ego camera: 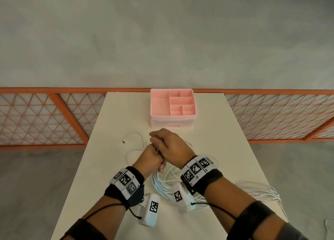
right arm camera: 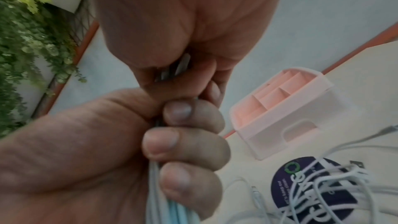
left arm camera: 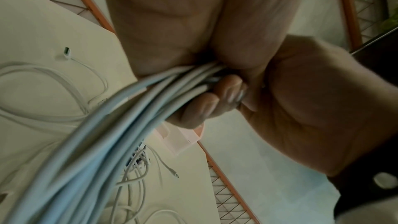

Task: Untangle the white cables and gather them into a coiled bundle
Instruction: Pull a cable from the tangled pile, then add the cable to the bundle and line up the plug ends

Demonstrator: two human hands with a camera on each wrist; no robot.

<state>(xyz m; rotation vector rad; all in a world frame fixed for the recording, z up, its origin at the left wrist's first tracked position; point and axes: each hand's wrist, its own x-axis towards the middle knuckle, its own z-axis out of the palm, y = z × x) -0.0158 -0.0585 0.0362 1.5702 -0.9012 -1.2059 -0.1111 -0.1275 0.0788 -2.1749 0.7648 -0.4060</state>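
Head view first: we've got both fists stacked over the table point(ego camera: 112, 194), the left hand point(ego camera: 151, 158) tucked right under the right hand point(ego camera: 171, 147), touching. Both are curled tight around the same coiled bundle point(ego camera: 162, 183) of white cables, which hangs down below the left hand. More loose cables point(ego camera: 133, 149) lie on the table just left of the hands. The pink organizer point(ego camera: 172, 107) sits just beyond the right hand's knuckles.

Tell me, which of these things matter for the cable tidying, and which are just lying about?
In use:
- cable bundle, gripped by left hand and right hand
- loose cables on the table

Lying about:
- pink organizer
- dark round sticker
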